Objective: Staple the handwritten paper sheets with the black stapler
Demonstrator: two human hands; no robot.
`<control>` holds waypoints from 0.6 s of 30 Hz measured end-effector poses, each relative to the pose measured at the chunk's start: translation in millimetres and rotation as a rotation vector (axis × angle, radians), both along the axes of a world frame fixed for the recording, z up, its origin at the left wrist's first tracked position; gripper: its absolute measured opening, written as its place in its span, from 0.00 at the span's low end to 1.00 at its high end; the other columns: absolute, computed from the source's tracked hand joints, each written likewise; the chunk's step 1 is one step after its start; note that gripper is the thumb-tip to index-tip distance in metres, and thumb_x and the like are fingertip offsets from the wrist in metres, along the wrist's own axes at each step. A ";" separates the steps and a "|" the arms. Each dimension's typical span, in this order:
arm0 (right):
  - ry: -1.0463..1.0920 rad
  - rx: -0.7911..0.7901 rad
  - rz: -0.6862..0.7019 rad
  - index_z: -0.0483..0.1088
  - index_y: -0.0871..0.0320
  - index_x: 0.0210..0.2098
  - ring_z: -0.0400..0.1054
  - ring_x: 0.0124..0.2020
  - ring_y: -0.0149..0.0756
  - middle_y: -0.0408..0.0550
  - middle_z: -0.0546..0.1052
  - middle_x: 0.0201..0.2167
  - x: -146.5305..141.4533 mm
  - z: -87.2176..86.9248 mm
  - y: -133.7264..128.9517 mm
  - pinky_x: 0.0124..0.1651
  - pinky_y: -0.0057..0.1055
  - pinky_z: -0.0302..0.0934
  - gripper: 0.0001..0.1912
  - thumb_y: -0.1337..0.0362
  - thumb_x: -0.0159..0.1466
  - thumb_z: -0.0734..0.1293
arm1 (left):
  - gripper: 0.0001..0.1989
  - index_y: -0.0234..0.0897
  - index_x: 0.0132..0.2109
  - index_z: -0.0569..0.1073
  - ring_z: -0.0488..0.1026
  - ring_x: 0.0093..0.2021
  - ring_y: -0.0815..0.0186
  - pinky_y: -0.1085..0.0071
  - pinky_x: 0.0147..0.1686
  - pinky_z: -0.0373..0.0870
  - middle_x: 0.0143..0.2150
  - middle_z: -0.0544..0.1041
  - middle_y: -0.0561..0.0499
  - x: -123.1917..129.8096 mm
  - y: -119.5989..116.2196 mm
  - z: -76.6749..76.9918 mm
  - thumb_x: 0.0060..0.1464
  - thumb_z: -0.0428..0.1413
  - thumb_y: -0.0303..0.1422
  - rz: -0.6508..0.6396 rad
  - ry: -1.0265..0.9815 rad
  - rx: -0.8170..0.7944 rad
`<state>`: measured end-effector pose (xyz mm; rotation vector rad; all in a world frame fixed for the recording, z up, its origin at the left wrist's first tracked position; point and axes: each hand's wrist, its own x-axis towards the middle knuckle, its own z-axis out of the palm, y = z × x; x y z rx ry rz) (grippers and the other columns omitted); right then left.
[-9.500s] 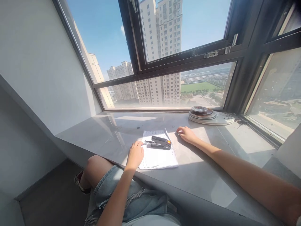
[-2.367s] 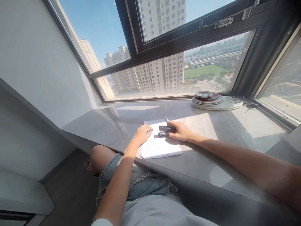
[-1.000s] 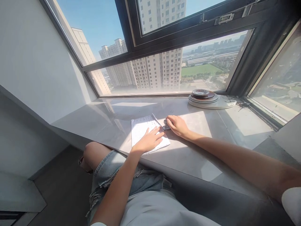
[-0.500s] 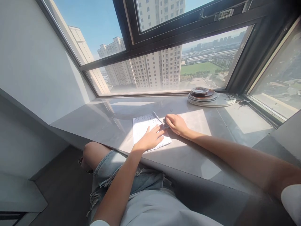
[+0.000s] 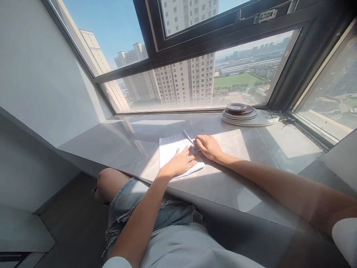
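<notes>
Resting near the centre of the frame, the left hand point(image 5: 180, 162) lies palm down on the paper point(image 5: 168, 150), fingers spread and pointing toward the upper right. Right hand point(image 5: 208, 146), just right of centre: fingers curled over the stapler point(image 5: 196, 146), gripping it from above; most of the stapler is hidden under the hand, only a small part showing at the paper's right side. Whether the left fingertips touch the stapler: cannot tell. Paper, printed side up, lies on the window sill point(image 5: 134, 139) at mid-frame. Stack of plates point(image 5: 240, 116): upper right of the hands, well apart from them, near the window.
</notes>
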<state>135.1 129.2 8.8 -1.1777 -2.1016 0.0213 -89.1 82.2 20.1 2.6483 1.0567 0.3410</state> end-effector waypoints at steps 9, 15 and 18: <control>-0.004 -0.023 -0.012 0.66 0.53 0.34 0.68 0.37 0.43 0.48 0.76 0.32 -2.9 5.1 -3.5 0.44 0.37 0.54 0.16 0.59 0.77 0.54 | 0.24 0.50 0.72 0.68 0.42 0.82 0.49 0.39 0.79 0.38 0.82 0.52 0.47 1.8 -7.4 8.2 0.76 0.47 0.45 0.063 -0.016 0.028; -0.020 -0.023 -0.038 0.64 0.53 0.33 0.67 0.35 0.42 0.47 0.75 0.30 -4.5 8.8 -5.8 0.43 0.36 0.53 0.16 0.61 0.76 0.54 | 0.29 0.51 0.72 0.68 0.40 0.82 0.53 0.40 0.79 0.35 0.82 0.50 0.49 -6.3 -16.4 13.2 0.76 0.39 0.54 0.068 0.140 -0.030; -0.025 -0.018 -0.042 0.64 0.53 0.33 0.67 0.35 0.41 0.47 0.75 0.30 -4.6 8.5 -5.7 0.43 0.36 0.53 0.16 0.60 0.76 0.54 | 0.30 0.52 0.74 0.65 0.34 0.83 0.52 0.38 0.78 0.32 0.83 0.44 0.52 -2.9 -14.5 11.2 0.75 0.38 0.56 0.061 0.159 -0.069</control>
